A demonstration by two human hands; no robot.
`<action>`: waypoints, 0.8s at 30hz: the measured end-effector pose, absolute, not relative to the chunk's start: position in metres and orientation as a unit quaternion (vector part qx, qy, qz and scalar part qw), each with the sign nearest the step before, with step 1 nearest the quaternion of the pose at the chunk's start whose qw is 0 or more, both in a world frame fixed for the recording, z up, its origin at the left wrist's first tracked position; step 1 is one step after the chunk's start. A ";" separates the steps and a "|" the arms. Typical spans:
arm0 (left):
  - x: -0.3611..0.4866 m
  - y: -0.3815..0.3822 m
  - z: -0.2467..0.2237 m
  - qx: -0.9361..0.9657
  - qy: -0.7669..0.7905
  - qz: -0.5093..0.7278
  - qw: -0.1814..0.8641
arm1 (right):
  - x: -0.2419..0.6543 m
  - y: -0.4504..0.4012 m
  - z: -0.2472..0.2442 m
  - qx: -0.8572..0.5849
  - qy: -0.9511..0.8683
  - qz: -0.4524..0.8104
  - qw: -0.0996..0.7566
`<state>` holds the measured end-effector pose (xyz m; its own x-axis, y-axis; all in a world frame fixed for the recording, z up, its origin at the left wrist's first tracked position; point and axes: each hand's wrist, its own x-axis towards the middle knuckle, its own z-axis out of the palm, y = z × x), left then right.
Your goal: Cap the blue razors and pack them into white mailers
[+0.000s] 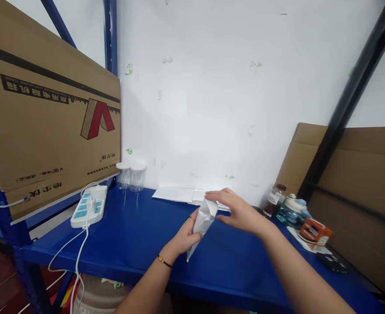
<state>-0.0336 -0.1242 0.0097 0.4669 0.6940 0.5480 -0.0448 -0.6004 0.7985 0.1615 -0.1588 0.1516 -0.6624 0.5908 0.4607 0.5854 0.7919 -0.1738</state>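
Observation:
My left hand [188,233] is closed round a piece of folded white paper [206,216] and holds it tilted above the blue table. The paper is creased, with a narrow pointed lower end; whether it is a bag or a sheet I cannot tell. At its upper end is my right hand [235,208], with fingers stretched over the top edge and the thumb apart from them. The fingertips are at or touching the paper. Behind both hands, flat white sheets [174,194] lie against the wall, partly hidden by the paper and my right hand.
The blue table [130,235] carries a white power strip [89,207] with cords and two clear lidded jars [137,178] on the left. To the right stand a dark bottle [274,200], a teal bottle [290,211] and an orange box [314,232]. A large cardboard box [48,131] borders the left.

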 end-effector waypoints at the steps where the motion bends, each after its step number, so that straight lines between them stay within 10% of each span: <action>1: -0.033 -0.127 0.013 0.776 0.208 0.452 0.387 | 0.166 -0.158 0.155 -0.320 -0.915 -0.007 0.246; 8: -0.019 -0.141 0.023 0.739 0.312 0.544 0.245 | 0.172 -0.159 0.165 -0.279 -0.940 -0.007 0.198; 24: -0.042 -0.145 0.028 0.726 0.275 0.464 0.427 | 0.139 -0.181 0.169 -0.308 -0.940 0.072 0.131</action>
<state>-0.0424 -0.1450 0.0282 0.4183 0.7952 0.4390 0.0028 -0.4845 0.8748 0.1390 -0.1809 0.1688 -0.7764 0.5972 0.2015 0.5596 0.8002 -0.2155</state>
